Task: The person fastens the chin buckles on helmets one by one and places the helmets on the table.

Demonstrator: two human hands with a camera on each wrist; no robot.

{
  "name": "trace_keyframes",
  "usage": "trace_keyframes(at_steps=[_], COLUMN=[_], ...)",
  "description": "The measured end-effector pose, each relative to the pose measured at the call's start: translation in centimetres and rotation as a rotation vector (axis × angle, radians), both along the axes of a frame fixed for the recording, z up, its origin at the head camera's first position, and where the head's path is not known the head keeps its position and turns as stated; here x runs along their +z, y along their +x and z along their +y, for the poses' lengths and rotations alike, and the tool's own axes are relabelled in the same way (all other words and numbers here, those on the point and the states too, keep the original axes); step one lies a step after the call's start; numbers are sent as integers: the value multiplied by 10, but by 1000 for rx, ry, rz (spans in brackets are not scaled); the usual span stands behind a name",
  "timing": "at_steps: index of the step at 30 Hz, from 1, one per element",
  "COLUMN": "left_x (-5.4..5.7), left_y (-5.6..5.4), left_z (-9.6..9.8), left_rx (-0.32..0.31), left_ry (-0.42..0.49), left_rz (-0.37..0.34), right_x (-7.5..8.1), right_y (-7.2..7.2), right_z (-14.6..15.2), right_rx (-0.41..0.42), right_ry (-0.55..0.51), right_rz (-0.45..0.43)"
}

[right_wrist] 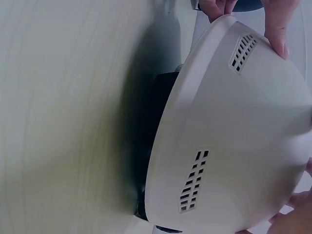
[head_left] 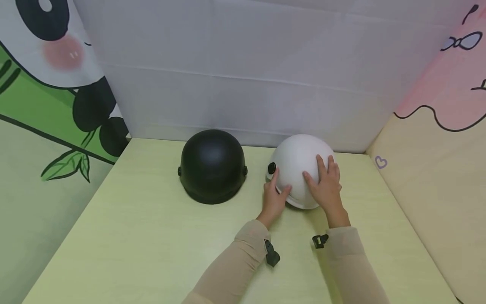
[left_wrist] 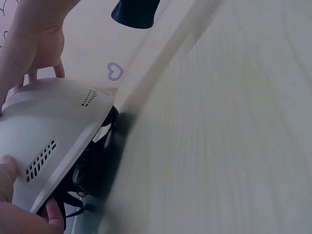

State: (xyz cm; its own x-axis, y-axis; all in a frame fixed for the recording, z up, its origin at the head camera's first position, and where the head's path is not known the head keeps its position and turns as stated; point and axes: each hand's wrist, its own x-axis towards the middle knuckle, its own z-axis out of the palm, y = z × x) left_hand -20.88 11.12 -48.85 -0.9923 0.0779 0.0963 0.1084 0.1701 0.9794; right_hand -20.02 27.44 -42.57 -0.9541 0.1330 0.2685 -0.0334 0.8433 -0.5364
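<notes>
A smooth white helmet [head_left: 294, 156] is at the right rear of the table, its near rim tilted up off the surface in both wrist views. My left hand [head_left: 273, 202] grips the rim on its left side; the left wrist view shows the thumb on the shell and fingers [left_wrist: 53, 212] tucked beneath the edge. Spread across the right of the shell, my right hand [head_left: 327, 190] rests with fingers fairly straight. Slotted vents [right_wrist: 194, 180] mark the shell near the rim. Dark straps and padding [left_wrist: 87, 170] show underneath, partly in shadow.
A matte black helmet [head_left: 212, 164] stands left of the white one on the pale wood-grain table [head_left: 152, 245]. Close behind both rises a grey-white cloth wall [head_left: 228, 101]. Cartoon-printed panels flank the table, a green one [head_left: 49, 109] left and a pink-and-cream one [head_left: 436, 169] right.
</notes>
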Motion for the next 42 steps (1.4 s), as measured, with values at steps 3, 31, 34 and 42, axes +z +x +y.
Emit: trace_keyframes(at_steps=[3, 31, 34, 42], left_x=[3, 38, 40, 47], left_y=[0, 6, 7, 10], left_z=[0, -5, -6, -8], left_rx=[5, 28, 33, 19], left_ry=[13, 105, 116, 149], left_rz=[3, 69, 79, 109], right_x=[2, 21, 22, 24], right_y=[0, 13, 14, 18], right_z=[0, -7, -8, -9], right_rx=[1, -39, -42, -51], right_ry=[-7, -144, -157, -199], right_rz=[4, -31, -25, -19])
